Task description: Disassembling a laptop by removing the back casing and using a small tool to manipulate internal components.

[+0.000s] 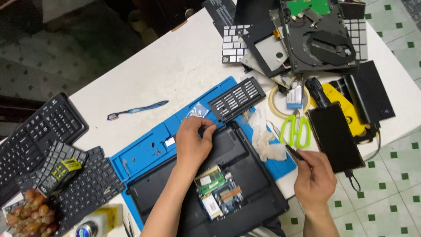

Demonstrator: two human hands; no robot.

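Observation:
A black laptop lies upside down on a blue work mat, with an open bay showing green circuit boards. My left hand rests on the laptop's far edge, fingers pinched on its rim near the black screwdriver bit case. My right hand hovers past the laptop's right side and holds a thin black screwdriver, tip pointing up-left toward a crumpled white tissue.
Green scissors, a black phone, a tape roll and a yellow tool lie right. Dismantled laptop parts are piled at the back. Black keyboards sit left, beside a toothbrush. The table edge drops to tiled floor at right.

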